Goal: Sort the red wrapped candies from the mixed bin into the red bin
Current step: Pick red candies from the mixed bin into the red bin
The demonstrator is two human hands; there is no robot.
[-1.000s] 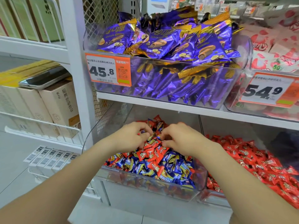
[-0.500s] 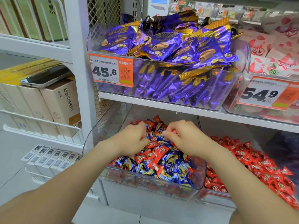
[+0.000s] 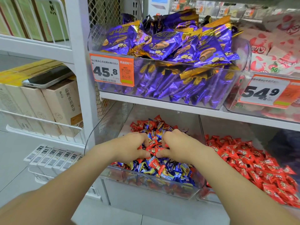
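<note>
A clear mixed bin [image 3: 146, 184] on the lower shelf holds red and blue wrapped candies heaped together. Both hands are down in the heap, side by side. My left hand [image 3: 129, 146] curls its fingers and thumb around red wrapped candies [image 3: 152, 149] at the middle of the pile. My right hand [image 3: 177, 146] mirrors it, fingers and thumb curled in on the same cluster of red candies. To the right stands the red bin [image 3: 209, 194], clear-walled and filled only with red candies.
The shelf above carries a clear bin of purple snack packs [image 3: 170, 51] with a 45.8 price tag [image 3: 112, 70], close over the hands. A white upright post [image 3: 81, 70] stands left, with boxes [image 3: 61, 108] and a phone [image 3: 47, 77] beyond it.
Both hands have shifted slightly within the heap and closed in around a cluster of red candies between them; the view has moved a little to the left.
</note>
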